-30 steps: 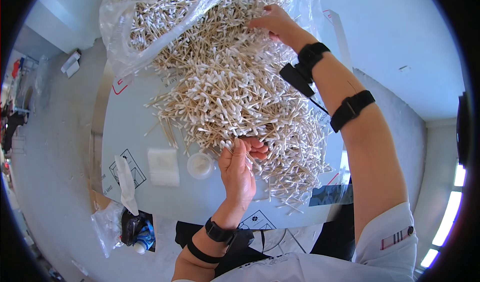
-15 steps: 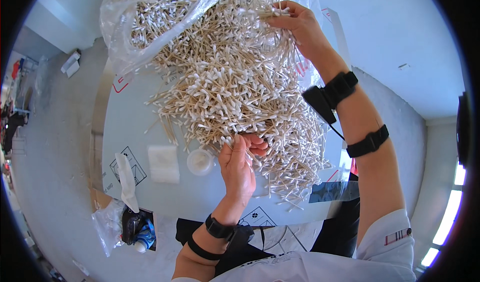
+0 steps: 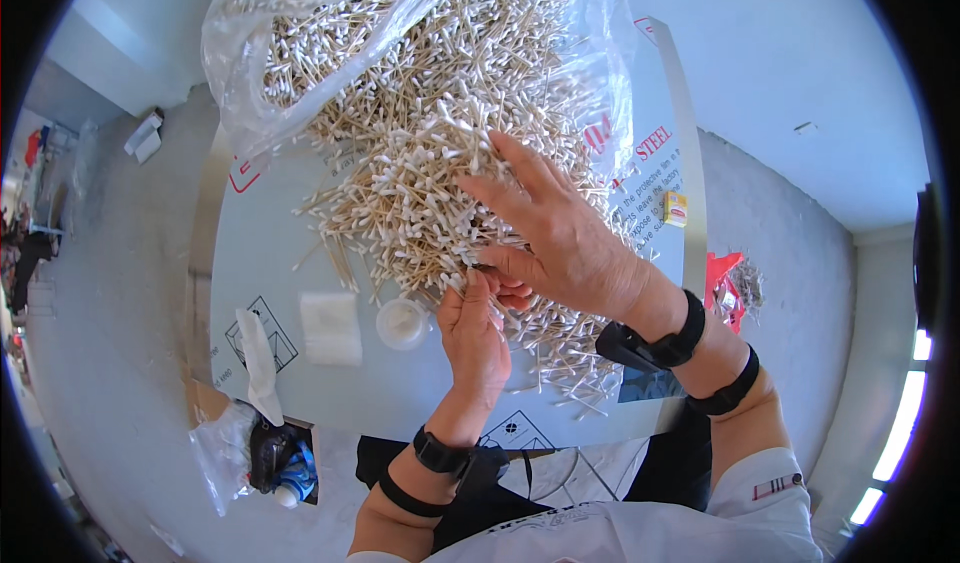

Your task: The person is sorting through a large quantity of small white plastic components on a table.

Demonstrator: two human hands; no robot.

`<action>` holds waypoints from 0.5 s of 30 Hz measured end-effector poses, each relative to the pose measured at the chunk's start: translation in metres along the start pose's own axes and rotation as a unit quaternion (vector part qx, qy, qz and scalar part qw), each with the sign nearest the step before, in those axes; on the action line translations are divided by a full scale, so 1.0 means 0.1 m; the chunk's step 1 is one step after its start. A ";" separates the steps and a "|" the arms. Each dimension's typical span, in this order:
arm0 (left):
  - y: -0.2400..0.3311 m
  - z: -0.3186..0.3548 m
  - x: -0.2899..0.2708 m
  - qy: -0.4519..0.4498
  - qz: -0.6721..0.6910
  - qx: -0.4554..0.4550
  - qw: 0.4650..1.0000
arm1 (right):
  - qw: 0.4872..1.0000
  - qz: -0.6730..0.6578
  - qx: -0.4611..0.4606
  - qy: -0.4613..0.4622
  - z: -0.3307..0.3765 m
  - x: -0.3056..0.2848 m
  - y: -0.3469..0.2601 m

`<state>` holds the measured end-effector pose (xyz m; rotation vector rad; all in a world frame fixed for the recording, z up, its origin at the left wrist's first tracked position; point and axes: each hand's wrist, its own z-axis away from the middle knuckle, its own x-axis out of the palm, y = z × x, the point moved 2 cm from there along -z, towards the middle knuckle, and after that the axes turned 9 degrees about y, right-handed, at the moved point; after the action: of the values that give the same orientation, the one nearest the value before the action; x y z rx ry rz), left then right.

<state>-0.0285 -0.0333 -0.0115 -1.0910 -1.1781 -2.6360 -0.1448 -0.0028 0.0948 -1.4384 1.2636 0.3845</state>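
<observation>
Cotton swabs (image 3: 400, 188): thin pale sticks, fluffy white tips, loose tangled heap mid-table, running up to 12 o'clock. Clear crinkled plastic bag (image 3: 232, 73) at 11. Left hand (image 3: 478, 338) at heap's 6 o'clock, curled, thumb pinching a few swabs against fingers. Right hand (image 3: 565, 238) at left hand's 2 o'clock, fingers spread over heap, contact unclear. Round translucent tub (image 3: 403, 324) at left hand's 9, flat white square (image 3: 331, 329) beyond, on smooth grey tabletop (image 3: 285, 263).

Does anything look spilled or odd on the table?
White-tipped wooden cotton swabs spread from the clear plastic bag over the pale grey tabletop, jumbled every way, so they look spilled.
</observation>
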 end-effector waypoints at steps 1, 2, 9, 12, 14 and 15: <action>-0.02 0.00 0.00 -0.008 0.009 0.006 1.000 | 1.000 -0.008 0.003 -0.002 0.03 -0.03 -0.01; -0.02 0.01 0.02 -0.011 0.009 0.005 1.000 | 1.000 -0.017 0.007 -0.004 0.07 -0.06 -0.02; 0.00 0.01 0.05 0.021 -0.009 0.005 1.000 | 0.997 -0.079 0.003 0.023 0.14 -0.22 -0.01; 0.01 0.01 0.02 0.009 -0.023 0.001 1.000 | 0.987 -0.135 0.040 0.074 0.08 -0.26 0.26; 0.02 0.02 0.03 0.009 -0.018 -0.005 1.000 | 0.962 -0.162 0.144 0.165 0.02 -0.27 0.57; 0.01 0.02 0.04 0.004 -0.019 -0.007 1.000 | 0.949 -0.195 0.186 0.165 -0.02 -0.27 0.74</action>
<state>-0.0297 -0.0321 -0.0075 -1.0707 -1.1919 -2.6775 -0.2176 0.0227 0.0795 -1.4118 1.1927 -0.3609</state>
